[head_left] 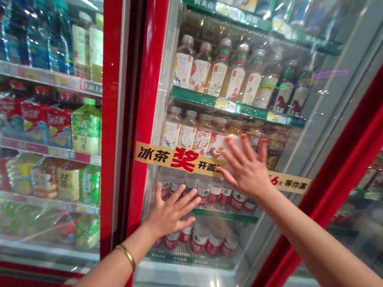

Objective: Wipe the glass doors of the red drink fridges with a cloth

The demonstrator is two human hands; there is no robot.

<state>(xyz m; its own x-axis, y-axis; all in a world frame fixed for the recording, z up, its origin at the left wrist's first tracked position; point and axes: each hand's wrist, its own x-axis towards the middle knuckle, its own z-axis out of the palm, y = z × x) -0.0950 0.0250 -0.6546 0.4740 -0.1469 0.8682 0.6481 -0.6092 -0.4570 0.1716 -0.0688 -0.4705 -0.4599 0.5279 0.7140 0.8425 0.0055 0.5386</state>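
Both arms reach forward to the glass door [244, 232] of a red-framed drinks fridge. My left hand [172, 211], fingers spread, is against or just before the lower part of the glass, with a gold bangle [127, 257] on its wrist. Higher and to the right, my right hand [246, 167] has its fingers spread over a yellow banner strip [154, 156] with black and red characters, hiding its middle. Neither hand holds anything. Behind the glass stand rows of bottles [236, 80] on green-edged shelves. Whether the palms press the glass I cannot tell.
A second fridge section [109, 102] on the left shows blue bottles [37, 39], red cartons [34, 116] and a green bottle [86, 124] on its shelves. A thick red frame [360, 127] runs diagonally at right, with more shelved drinks beyond it. Reflections streak the glass.
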